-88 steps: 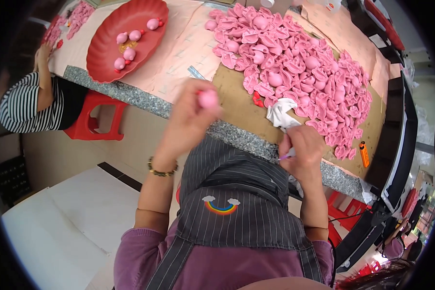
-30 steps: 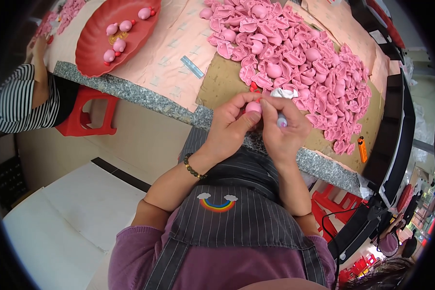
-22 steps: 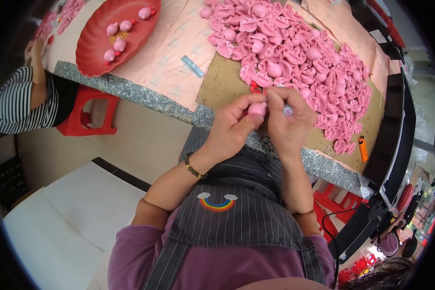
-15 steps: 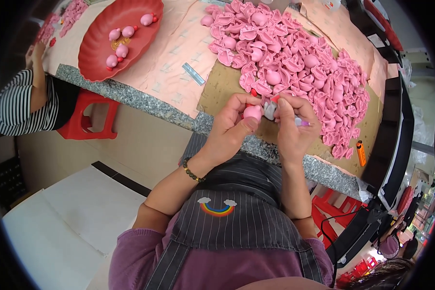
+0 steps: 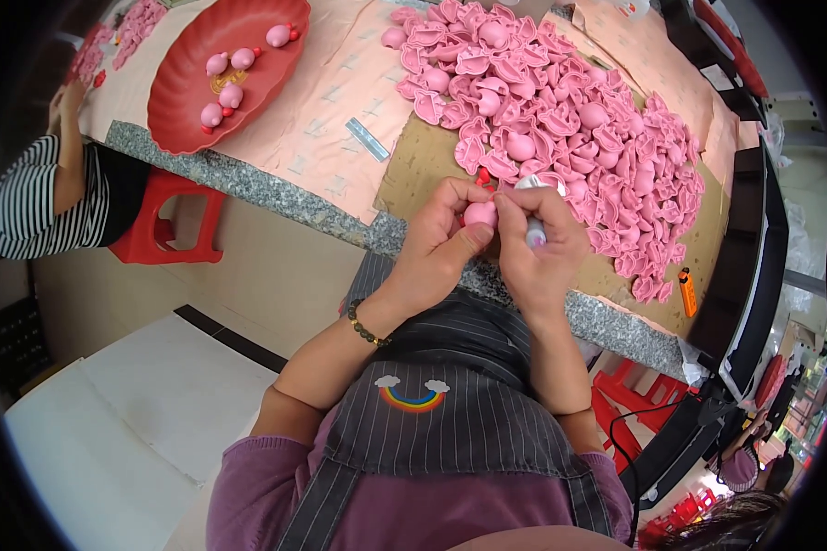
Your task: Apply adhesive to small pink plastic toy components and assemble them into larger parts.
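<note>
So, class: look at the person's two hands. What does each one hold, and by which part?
The left hand pinches a small pink rounded piece by its sides, between thumb and fingertips. The right hand grips a slim pen-like tool around its shaft.

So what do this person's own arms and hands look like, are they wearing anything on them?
Both hands are bare, no gloves. The left hand has a dark beaded bracelet at the wrist. The right hand shows no ring or band that I can make out. Purple sleeves are pushed up, leaving both forearms uncovered.
</note>
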Demonstrator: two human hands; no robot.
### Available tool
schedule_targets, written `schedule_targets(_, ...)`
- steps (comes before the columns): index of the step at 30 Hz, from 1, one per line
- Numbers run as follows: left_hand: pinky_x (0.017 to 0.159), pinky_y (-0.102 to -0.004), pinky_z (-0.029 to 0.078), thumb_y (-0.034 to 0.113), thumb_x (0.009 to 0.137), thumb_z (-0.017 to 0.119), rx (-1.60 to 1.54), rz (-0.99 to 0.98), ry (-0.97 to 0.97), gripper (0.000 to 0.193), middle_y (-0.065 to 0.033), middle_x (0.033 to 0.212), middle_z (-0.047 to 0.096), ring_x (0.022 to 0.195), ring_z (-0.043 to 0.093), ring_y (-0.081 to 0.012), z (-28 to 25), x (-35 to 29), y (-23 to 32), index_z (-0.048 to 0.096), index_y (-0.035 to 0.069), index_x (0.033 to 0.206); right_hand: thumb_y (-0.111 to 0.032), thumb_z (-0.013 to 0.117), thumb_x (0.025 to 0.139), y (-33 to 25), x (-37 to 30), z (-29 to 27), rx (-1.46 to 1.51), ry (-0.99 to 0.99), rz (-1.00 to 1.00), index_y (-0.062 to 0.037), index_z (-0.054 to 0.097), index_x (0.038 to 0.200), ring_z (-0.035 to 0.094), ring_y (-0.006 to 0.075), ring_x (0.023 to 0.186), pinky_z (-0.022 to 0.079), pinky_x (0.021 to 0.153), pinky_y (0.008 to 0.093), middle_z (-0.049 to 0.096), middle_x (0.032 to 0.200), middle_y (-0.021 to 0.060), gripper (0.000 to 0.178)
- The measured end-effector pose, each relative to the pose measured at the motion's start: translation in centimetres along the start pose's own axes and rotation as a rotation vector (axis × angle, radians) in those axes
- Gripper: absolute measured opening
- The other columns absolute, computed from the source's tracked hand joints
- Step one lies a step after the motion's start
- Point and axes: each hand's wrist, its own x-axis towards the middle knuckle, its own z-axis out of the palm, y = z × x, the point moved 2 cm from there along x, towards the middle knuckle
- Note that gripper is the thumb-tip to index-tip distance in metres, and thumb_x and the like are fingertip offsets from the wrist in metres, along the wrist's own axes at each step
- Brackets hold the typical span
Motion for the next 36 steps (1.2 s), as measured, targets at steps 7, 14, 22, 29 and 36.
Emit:
schedule_targets(7,0.070,-0.0201,0.042,0.004,0.087,0.053,0.038,0.019,0.050,0.021,-0.0023,0.092,0.052,0.080,0.048,-0.0057,0.4,-0.1,0.0,0.046,0.002,0.106,0.001,0.062,0.080,-0.7,-0.6,0.0,-0.003,0.038,0.007,0.0017,0.063,0.079,0.045,0.0011,0.057,0.034,0.051,0.0158,0.056,0.064,-0.0029,0.002)
schedule_targets(14,0.066,-0.0195,0.042,0.013,0.092,0.052,0.033,0.033,-0.003,0.021,-0.0030,0.094,0.055,0.078,0.050,-0.0053,-0.1,0.2,0.0,0.046,0.002,0.109,0.001,0.063,0.080,-0.3,-0.2,0.4,0.204,0.041,0.127,0.0023,0.064,0.079,0.047,0.0020,0.058,0.036,0.052,0.0166,0.057,0.065,-0.0013,0.002)
schedule_targets(22,0.065,-0.0193,0.043,0.014,0.091,0.054,-0.026,0.067,0.043,0.024,-0.0035,0.095,0.055,0.079,0.051,-0.0058,0.1,0.0,-0.2,0.045,0.002,0.110,0.001,0.063,0.080,-0.8,-0.4,0.5,0.054,0.008,0.072,0.0027,0.065,0.079,0.048,0.0026,0.059,0.038,0.053,0.0174,0.059,0.067,-0.0003,0.003)
schedule_targets(29,0.068,-0.0193,0.043,0.013,0.091,0.054,-0.052,0.052,0.028,0.023,-0.0035,0.094,0.055,0.080,0.051,-0.0059,0.4,-0.2,-0.1,0.047,0.001,0.109,0.000,0.063,0.080,-0.8,-0.3,0.7,0.039,0.041,0.055,0.0029,0.065,0.079,0.048,0.0030,0.060,0.039,0.053,0.0172,0.060,0.068,0.0005,0.003)
schedule_targets(36,0.069,-0.0193,0.043,0.009,0.090,0.054,-0.095,0.060,0.037,0.022,-0.0041,0.095,0.056,0.079,0.051,-0.0061,0.3,0.0,-0.3,0.047,0.001,0.109,0.000,0.063,0.080,-0.5,0.1,0.9,0.018,0.041,-0.047,0.0026,0.065,0.080,0.048,0.0029,0.060,0.039,0.053,0.0171,0.061,0.068,0.0006,0.003)
